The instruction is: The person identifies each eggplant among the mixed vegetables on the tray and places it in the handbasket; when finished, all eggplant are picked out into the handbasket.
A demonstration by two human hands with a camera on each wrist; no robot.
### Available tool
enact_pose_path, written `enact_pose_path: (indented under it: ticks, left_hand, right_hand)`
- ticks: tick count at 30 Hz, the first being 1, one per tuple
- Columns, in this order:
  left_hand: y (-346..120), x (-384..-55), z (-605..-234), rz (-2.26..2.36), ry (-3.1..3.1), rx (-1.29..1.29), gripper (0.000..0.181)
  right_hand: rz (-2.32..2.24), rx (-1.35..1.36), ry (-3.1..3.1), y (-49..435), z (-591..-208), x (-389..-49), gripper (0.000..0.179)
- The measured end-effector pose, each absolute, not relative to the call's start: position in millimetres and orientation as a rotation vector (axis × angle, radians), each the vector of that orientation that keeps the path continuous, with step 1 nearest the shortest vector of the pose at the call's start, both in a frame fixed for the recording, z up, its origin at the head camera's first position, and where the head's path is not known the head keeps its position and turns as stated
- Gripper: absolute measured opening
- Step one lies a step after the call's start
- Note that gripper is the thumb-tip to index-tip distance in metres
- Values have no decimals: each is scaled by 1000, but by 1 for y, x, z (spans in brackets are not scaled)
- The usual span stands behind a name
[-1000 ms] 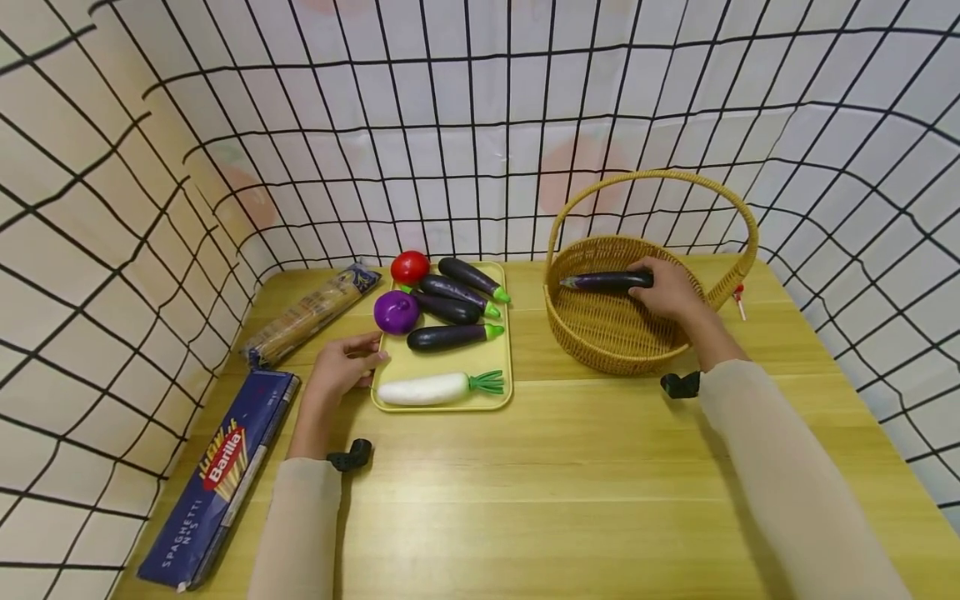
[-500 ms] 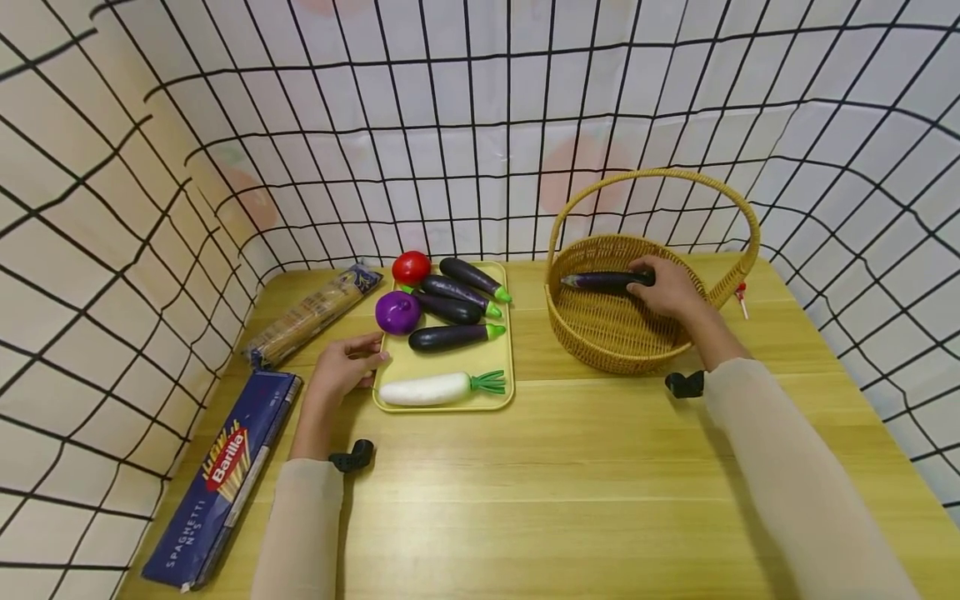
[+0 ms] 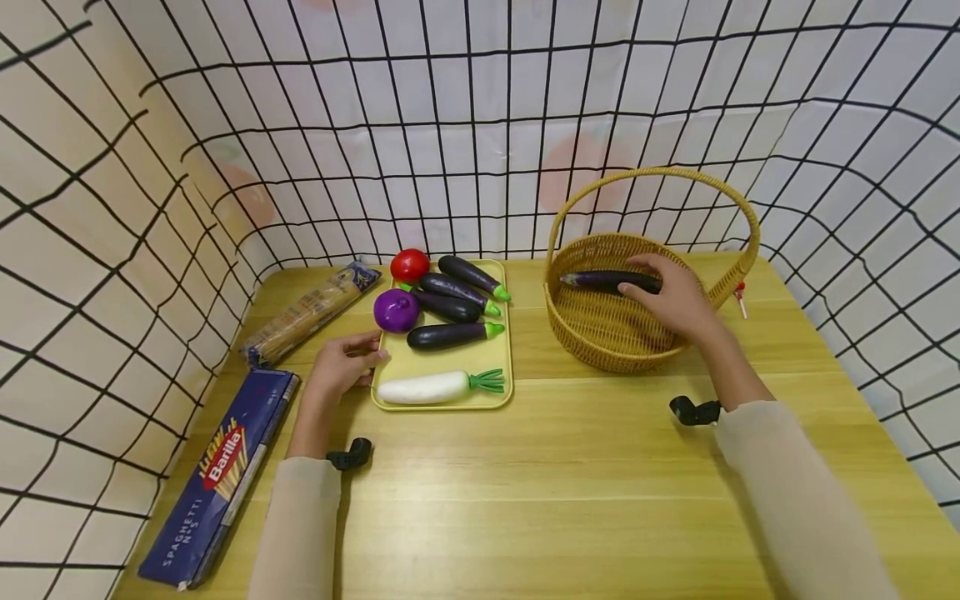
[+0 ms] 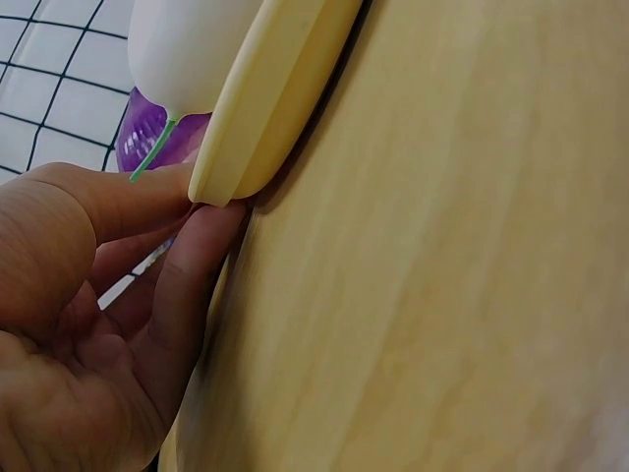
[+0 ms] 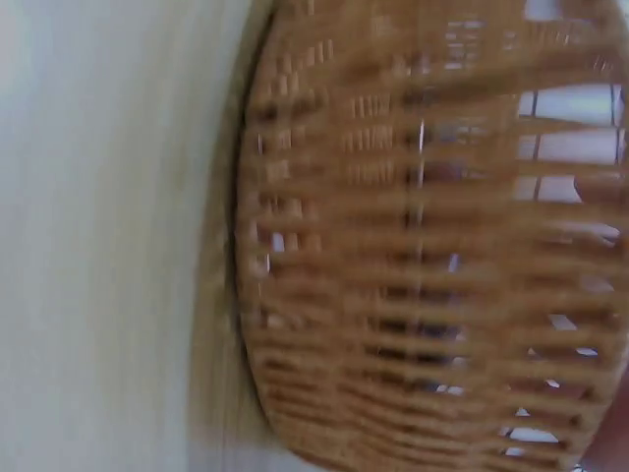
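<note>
Squarely within the rim of a wicker basket (image 3: 611, 360), a dark eggplant (image 3: 592, 281) lies crosswise below a person's right hand (image 3: 677, 297), whose thumb and fingers stand parted about one end of it; the right wrist view is blurred, so whether the fingertips touch it is hard to tell. Well to the left of the basket, the left hand (image 3: 341, 367) pinches the edge of a yellow tray (image 3: 405, 360), thumb above and fingers below. Four more eggplants (image 3: 450, 337), a red tomato (image 3: 409, 265), a purple onion (image 3: 396, 311) and a white radish (image 3: 427, 388) share that tray. A strip of wooden table (image 3: 540, 467) separates it from the basket and widens in front of the basket. The basket's tall handle (image 3: 652, 172) arches above its rim, close to a gridded backdrop (image 3: 487, 142).
</note>
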State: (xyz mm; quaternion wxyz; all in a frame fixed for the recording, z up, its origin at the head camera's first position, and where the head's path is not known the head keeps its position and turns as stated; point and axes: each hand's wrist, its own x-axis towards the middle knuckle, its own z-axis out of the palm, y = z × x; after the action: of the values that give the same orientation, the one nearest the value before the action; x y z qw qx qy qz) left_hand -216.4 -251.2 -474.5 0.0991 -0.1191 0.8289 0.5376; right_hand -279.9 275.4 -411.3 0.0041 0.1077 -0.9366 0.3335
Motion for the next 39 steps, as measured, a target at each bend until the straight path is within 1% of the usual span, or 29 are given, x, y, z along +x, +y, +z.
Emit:
enact_pose_path:
  ticks: [3,11,17,24,31,35,39]
  left_hand:
    - [-251,-216,-475,1586,2454,-353,56]
    - [-252,-216,-475,1595,2442,-358,57]
    - [-253,-215,-474,1615,2429,-349,57]
    - [-254,-214,-473,1638,2412,-322,57]
    - [-254,-214,-473,1631,2419,-330,56]
    - [-253,-216,-473,1629,2420,-334,55]
    - [-252,-217,-474,1628,2427,-335,55]
  right_hand:
    - [1113,365,-2911,266,-411,-269,69]
    - [1292,506,-2775,225,-413,-247,57]
    - [1309,617,-2766,190,-414,-235,59]
    - [1364,774,-2696,151,-422,-230,49]
    - [1474,838,-2718,115,-430,-230,53]
    - [1552,849,-2731,103,-440,-236,56]
    - [1568,831,-2758,95,-449,-242,54]
